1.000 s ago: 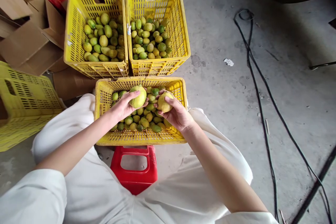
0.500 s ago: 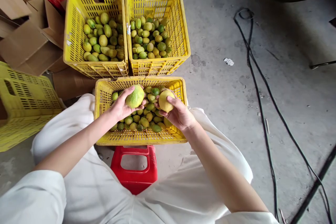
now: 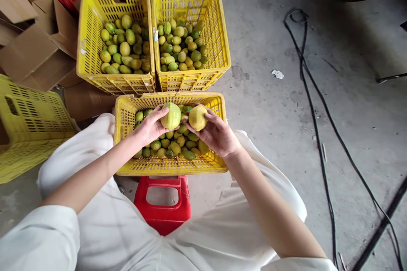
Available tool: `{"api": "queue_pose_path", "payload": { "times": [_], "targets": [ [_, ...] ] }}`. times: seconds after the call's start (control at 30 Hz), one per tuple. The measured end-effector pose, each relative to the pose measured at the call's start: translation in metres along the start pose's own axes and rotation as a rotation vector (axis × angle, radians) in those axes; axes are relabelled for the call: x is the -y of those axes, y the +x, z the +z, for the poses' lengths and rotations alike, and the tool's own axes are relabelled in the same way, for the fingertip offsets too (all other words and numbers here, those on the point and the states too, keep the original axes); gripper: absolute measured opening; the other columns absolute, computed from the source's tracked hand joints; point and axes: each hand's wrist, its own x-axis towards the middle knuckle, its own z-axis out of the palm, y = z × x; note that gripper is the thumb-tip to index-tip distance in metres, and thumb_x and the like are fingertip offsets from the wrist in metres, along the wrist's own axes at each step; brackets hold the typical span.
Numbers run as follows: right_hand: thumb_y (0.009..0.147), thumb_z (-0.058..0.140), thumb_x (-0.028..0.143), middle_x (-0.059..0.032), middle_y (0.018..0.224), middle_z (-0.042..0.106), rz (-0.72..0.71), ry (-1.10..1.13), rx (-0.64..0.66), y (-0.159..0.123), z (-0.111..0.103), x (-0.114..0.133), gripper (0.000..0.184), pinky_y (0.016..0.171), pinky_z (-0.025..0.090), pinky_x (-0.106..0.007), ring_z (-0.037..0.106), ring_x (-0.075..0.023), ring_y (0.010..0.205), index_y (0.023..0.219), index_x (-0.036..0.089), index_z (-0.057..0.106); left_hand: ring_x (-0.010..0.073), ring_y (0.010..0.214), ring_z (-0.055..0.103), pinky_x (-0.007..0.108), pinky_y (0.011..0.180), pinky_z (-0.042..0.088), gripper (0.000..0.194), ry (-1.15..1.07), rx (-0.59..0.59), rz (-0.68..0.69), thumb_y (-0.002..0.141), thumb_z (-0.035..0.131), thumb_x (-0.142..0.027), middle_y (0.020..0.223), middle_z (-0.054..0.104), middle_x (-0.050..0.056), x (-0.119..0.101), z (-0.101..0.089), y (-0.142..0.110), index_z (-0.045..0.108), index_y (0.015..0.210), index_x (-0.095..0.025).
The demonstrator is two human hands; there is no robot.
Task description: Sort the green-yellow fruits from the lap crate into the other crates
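My left hand (image 3: 151, 126) grips a large greenish-yellow lemon (image 3: 171, 116) above the near yellow crate (image 3: 123, 135). My right hand (image 3: 216, 133) holds a yellower lemon (image 3: 197, 117) just to its right; the two fruits sit side by side, nearly touching. Beneath them the near crate holds several small green and yellow lemons (image 3: 178, 142). The crate rests on a red stool (image 3: 163, 203) between my knees.
Two more yellow crates of lemons stand behind, one at the left (image 3: 85, 51) and one at the right (image 3: 222, 46). An upturned yellow crate (image 3: 28, 127) and cardboard boxes (image 3: 34, 55) lie at left. Black cables (image 3: 314, 127) run over the concrete floor at right.
Both hands turned their lemons and brought them closer together over the near crate. The right hand moved slightly left and up.
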Motion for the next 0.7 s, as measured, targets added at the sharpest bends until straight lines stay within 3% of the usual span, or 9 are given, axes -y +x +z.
{"api": "queue_pose_path", "payload": {
  "times": [0.1, 0.2, 0.37, 0.43, 0.53, 0.6, 0.7],
  "targets": [
    [0.070, 0.090, 0.037, 0.0023, 0.094, 0.069, -0.016, -0.029, -0.026, -0.0016, -0.0013, -0.0005, 0.045, 0.053, 0.056, -0.023, 0.070, -0.0171, 0.080, 0.105, 0.030, 0.063, 0.0271, 0.101, 0.077, 0.035, 0.076, 0.065, 0.038, 0.085, 0.100, 0.004, 0.079, 0.080, -0.028, 0.107, 0.074, 0.006, -0.0006, -0.0015, -0.0015, 0.058, 0.109, -0.024],
    [0.068, 0.092, 0.040, 0.0045, 0.083, 0.065, 0.023, -0.068, -0.011, -0.0021, -0.0019, -0.0033, 0.047, 0.042, 0.042, -0.017, 0.062, -0.0122, 0.065, 0.102, 0.029, 0.063, 0.0297, 0.102, 0.077, 0.035, 0.071, 0.065, 0.042, 0.148, 0.183, -0.046, 0.079, 0.080, -0.031, 0.116, 0.074, 0.009, 0.0013, 0.0000, -0.0029, 0.061, 0.117, -0.023],
    [0.079, 0.081, 0.043, 0.0021, 0.092, 0.073, 0.081, -0.072, -0.045, 0.0006, -0.0035, -0.0043, 0.033, 0.054, 0.055, -0.024, 0.069, -0.0165, 0.074, 0.102, 0.029, 0.062, 0.0355, 0.129, 0.065, 0.053, 0.096, 0.063, 0.032, 0.056, 0.146, -0.099, 0.085, 0.065, -0.030, 0.133, 0.069, 0.014, 0.0044, 0.0014, -0.0015, 0.065, 0.115, -0.019],
    [0.078, 0.077, 0.039, 0.0014, 0.096, 0.076, 0.081, -0.003, -0.036, 0.0018, -0.0038, -0.0024, 0.031, 0.065, 0.062, -0.030, 0.073, -0.0196, 0.082, 0.105, 0.029, 0.064, 0.0343, 0.133, 0.063, 0.054, 0.102, 0.060, 0.031, 0.039, 0.125, -0.070, 0.085, 0.067, -0.027, 0.133, 0.068, 0.013, 0.0030, 0.0001, -0.0010, 0.065, 0.115, -0.019],
    [0.077, 0.073, 0.031, 0.0030, 0.103, 0.077, 0.010, 0.074, -0.020, 0.0021, -0.0026, 0.0006, 0.036, 0.086, 0.065, -0.038, 0.074, -0.0217, 0.096, 0.112, 0.031, 0.067, 0.0309, 0.124, 0.067, 0.045, 0.095, 0.063, 0.036, 0.081, 0.100, 0.008, 0.078, 0.083, -0.024, 0.122, 0.071, 0.009, -0.0008, -0.0021, -0.0016, 0.063, 0.108, -0.022],
    [0.078, 0.074, 0.029, 0.0042, 0.107, 0.076, -0.036, 0.091, -0.037, 0.0012, -0.0015, 0.0012, 0.037, 0.095, 0.063, -0.038, 0.074, -0.0204, 0.102, 0.115, 0.032, 0.068, 0.0278, 0.112, 0.071, 0.035, 0.082, 0.064, 0.046, 0.101, 0.099, 0.036, 0.069, 0.092, -0.025, 0.109, 0.071, 0.005, -0.0024, -0.0022, -0.0029, 0.062, 0.103, -0.023],
    [0.076, 0.082, 0.027, 0.0031, 0.106, 0.076, -0.017, 0.074, -0.070, -0.0005, -0.0011, -0.0014, 0.032, 0.092, 0.063, -0.029, 0.073, -0.0168, 0.098, 0.106, 0.029, 0.070, 0.0242, 0.101, 0.072, 0.028, 0.072, 0.061, 0.048, 0.109, 0.105, 0.048, 0.068, 0.093, -0.032, 0.099, 0.068, 0.002, -0.0016, 0.0003, -0.0047, 0.065, 0.106, -0.024]
  ]
}}
